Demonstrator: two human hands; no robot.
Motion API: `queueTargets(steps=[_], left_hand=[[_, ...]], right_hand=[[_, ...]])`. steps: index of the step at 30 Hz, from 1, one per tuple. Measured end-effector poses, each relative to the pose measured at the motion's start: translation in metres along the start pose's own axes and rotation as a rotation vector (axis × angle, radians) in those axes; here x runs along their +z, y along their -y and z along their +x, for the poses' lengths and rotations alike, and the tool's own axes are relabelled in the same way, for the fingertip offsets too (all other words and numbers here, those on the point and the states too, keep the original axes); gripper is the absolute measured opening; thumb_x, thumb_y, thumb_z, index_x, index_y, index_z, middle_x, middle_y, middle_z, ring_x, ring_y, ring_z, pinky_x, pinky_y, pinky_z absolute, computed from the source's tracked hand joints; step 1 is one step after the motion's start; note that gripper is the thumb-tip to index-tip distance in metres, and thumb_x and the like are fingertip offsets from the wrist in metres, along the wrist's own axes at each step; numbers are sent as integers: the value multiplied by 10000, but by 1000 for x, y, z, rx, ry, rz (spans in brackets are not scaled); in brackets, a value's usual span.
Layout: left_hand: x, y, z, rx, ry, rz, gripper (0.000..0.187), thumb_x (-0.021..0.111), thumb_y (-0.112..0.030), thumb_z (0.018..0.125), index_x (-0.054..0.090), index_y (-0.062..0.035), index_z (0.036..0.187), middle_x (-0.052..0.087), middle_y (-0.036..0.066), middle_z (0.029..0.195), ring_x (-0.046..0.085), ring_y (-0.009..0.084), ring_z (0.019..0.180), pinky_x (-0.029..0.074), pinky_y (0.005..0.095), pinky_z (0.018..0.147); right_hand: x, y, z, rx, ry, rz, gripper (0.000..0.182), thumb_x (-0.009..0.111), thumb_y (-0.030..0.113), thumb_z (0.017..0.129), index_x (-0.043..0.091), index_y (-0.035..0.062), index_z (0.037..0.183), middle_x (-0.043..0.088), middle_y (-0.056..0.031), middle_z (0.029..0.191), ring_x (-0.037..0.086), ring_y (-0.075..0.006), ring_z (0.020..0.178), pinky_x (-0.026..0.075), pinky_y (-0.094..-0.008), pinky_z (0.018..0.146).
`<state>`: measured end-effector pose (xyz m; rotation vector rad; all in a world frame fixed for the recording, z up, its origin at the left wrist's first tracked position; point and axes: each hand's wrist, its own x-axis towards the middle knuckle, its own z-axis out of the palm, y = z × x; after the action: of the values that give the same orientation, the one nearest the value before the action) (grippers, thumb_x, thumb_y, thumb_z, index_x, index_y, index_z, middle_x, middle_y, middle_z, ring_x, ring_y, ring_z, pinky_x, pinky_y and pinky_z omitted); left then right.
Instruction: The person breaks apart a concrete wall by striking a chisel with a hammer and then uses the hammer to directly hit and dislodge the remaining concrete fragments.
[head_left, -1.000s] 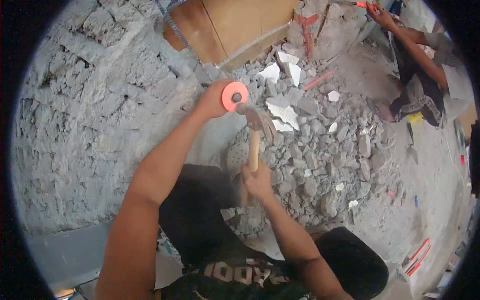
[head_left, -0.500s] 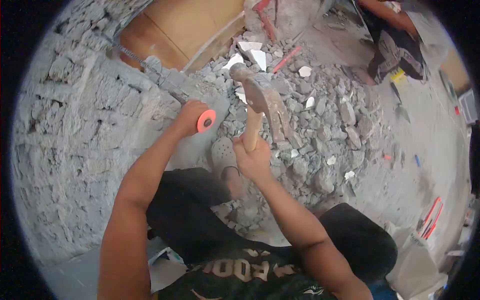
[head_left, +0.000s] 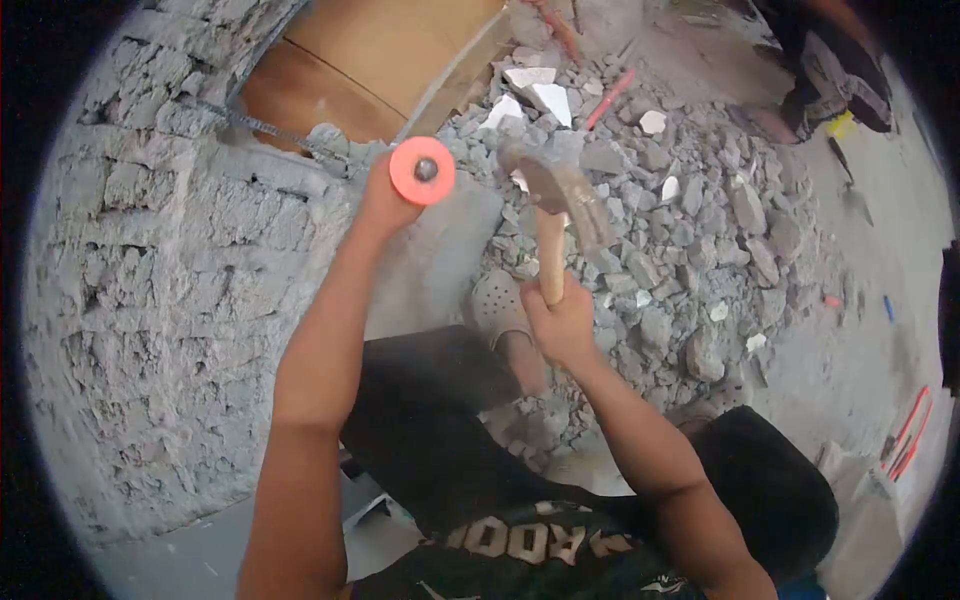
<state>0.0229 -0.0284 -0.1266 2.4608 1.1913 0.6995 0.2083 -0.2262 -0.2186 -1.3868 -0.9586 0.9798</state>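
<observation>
My left hand (head_left: 385,208) is wrapped round a chisel (head_left: 426,169) with a round pink-red hand guard. The chisel's struck end faces up toward me, and its tip is hidden behind my hand, near the broken edge of the rough grey wall (head_left: 190,320). In my right hand (head_left: 562,325) is a claw hammer (head_left: 551,258), gripped by its wooden handle. The dusty hammer head is raised over the rubble, to the right of the chisel and apart from it.
A heap of broken rubble (head_left: 650,250) with white shards covers the floor ahead. Brown panels (head_left: 370,50) stand behind the wall's edge. At the upper right another person (head_left: 835,70) is partly in view. Red-handled tools (head_left: 908,432) lie at the right, and a blue item (head_left: 889,308) lies nearby.
My left hand and chisel have risen, and the guard now faces me more squarely. The hammer has shifted right in view and dipped slightly. The whole view has also shifted.
</observation>
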Motion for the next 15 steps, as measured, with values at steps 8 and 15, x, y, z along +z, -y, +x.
queueTargets(steps=[8, 15], left_hand=[[17, 12, -24, 45, 115, 195, 285, 743, -85, 703, 667, -21, 969, 699, 118, 908, 669, 208, 848, 516, 317, 747], [-4, 34, -11, -135, 106, 5, 311, 748, -109, 711, 663, -30, 1000, 686, 144, 1042, 660, 272, 949, 509, 374, 835]], right_hand=[[-2, 2, 7, 94, 45, 51, 180, 639, 184, 834, 593, 18, 780, 576, -86, 589, 577, -176, 546, 448, -333, 532], [6, -3, 9, 81, -17, 150, 177, 634, 147, 856, 577, 28, 739, 547, -20, 543, 540, -108, 475, 417, -286, 455]])
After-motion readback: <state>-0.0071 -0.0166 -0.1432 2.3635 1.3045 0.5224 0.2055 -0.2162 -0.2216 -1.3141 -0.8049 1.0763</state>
